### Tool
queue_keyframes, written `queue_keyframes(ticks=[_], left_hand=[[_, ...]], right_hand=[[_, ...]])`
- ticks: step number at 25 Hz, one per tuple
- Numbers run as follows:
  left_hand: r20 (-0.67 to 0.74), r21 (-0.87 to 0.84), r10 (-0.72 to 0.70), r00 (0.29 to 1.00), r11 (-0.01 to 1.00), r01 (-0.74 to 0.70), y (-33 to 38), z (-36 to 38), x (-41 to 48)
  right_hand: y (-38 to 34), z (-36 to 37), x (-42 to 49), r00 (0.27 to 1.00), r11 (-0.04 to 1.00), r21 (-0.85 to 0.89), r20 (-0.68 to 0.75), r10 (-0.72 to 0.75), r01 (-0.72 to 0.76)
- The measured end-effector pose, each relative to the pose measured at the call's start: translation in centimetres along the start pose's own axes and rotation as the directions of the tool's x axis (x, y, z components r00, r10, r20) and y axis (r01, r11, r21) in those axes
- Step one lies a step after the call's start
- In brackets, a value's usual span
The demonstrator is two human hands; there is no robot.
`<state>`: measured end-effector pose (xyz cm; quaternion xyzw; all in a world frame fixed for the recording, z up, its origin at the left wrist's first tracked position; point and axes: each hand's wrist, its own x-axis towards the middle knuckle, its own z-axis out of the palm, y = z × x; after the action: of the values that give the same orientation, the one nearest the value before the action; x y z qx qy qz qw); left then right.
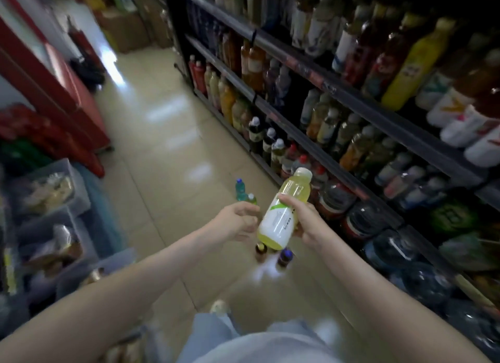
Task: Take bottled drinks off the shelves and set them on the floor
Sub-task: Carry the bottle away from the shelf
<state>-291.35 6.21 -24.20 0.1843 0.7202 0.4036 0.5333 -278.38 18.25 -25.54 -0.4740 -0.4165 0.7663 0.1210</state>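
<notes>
The right hand (303, 216) grasps a pale yellow bottle (284, 214) round its white-labelled middle. The bottle is tilted, white cap toward the shelves (351, 100), and held in the air above the floor (162, 146) near the shelving's bottom edge. The left hand (238, 222) is just beside the bottle's lower part, fingers loosely curled and holding nothing; whether it touches cannot be told. On the floor stand two green bottles (239, 191) beyond the hands, and a brown bottle (261, 250) and a blue-capped bottle (284, 256) beneath the held one

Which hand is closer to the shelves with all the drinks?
Right. The right hand, gripping the yellow drink bottle, is beside the shelves; the left hand is farther out over the aisle.
</notes>
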Motion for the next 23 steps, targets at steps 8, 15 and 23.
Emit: queue_keyframes(ticks=[8,15,23], left_hand=[[0.256,0.086,0.039,0.966,0.994,-0.063,14.3,-15.0,15.4],[0.337,0.1,-0.012,0.941,0.995,-0.024,23.0,-23.1,27.5],[0.439,0.392,0.036,0.898,0.891,-0.228,32.5,-25.9,38.9]], right_hand=[[-12.4,12.0,15.5,0.986,0.991,-0.008,-0.101,-0.13,0.13],[-21.8,17.4,27.2,0.981,0.991,0.043,-0.151,-0.119,0.127],[-28.6,18.3,32.8,0.865,0.964,0.068,-0.46,-0.199,0.258]])
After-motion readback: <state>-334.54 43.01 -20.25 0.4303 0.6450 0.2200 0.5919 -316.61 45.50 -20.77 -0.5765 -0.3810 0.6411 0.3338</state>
